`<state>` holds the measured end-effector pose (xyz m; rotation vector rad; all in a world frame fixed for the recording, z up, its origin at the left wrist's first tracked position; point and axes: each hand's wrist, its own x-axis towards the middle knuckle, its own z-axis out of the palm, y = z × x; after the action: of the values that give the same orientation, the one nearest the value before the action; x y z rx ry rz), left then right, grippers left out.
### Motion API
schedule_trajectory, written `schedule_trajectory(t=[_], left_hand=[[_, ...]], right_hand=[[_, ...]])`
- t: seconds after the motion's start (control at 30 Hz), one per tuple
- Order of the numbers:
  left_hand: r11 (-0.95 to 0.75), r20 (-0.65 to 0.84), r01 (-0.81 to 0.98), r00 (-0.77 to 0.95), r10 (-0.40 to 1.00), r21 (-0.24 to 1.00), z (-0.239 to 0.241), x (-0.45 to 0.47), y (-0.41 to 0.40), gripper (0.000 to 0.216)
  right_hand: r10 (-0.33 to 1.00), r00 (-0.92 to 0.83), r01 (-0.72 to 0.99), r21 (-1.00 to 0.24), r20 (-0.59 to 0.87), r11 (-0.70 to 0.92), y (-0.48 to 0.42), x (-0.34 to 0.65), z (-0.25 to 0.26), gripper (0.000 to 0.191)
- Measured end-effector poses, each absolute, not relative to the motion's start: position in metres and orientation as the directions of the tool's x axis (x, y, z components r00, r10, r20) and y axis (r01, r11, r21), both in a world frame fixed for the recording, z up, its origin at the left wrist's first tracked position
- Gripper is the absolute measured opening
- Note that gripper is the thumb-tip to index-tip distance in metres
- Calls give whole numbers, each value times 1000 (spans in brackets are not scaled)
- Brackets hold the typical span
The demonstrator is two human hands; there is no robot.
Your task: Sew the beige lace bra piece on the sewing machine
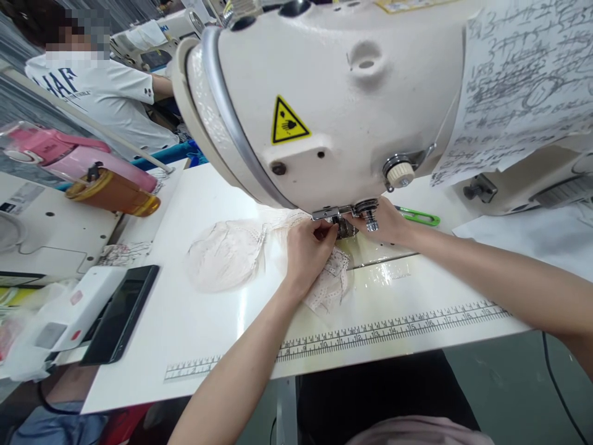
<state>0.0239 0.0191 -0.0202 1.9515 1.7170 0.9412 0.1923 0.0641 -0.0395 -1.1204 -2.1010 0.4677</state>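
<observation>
A large white sewing machine (333,105) fills the upper middle, its presser foot (345,225) just above the table. My left hand (308,250) rests on pale lace fabric (331,284), fingers pinched together on it right at the foot. My right hand (386,222) reaches in from the right behind the foot, fingers curled close to the needle area; what they hold is hidden. A padded lace cup (227,256) of the same garment lies to the left of my left hand.
A white table (185,327) carries a printed ruler strip (393,327) along its front. A black phone (120,312) and white box (74,306) lie left. Pink and amber bottles (92,176) lie further back. Green-handled scissors (417,215) sit right; a handwritten sheet (519,80) hangs from the machine. Another person (97,86) sits behind.
</observation>
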Motion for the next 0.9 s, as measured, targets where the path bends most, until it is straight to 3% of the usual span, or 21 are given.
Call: schedule_trajectory(t=[0.2, 0.53, 0.73, 0.9], left_hand=[[-179, 231, 717, 26, 973, 673, -20, 24, 20, 14], [-176, 241, 722, 13, 971, 669, -21, 23, 21, 13], [-156, 226, 742, 6, 974, 652, -24, 21, 23, 15], [-162, 234, 756, 12, 972, 634, -22, 21, 24, 17]], right_hand=[[824, -377, 587, -580, 422, 565, 65, 192, -40, 25], [770, -414, 511, -577, 485, 638, 66, 192, -44, 11], [732, -497, 529, -506, 466, 681, 66, 191, -41, 12], [730, -539, 637, -364, 419, 679, 65, 189, -36, 13]])
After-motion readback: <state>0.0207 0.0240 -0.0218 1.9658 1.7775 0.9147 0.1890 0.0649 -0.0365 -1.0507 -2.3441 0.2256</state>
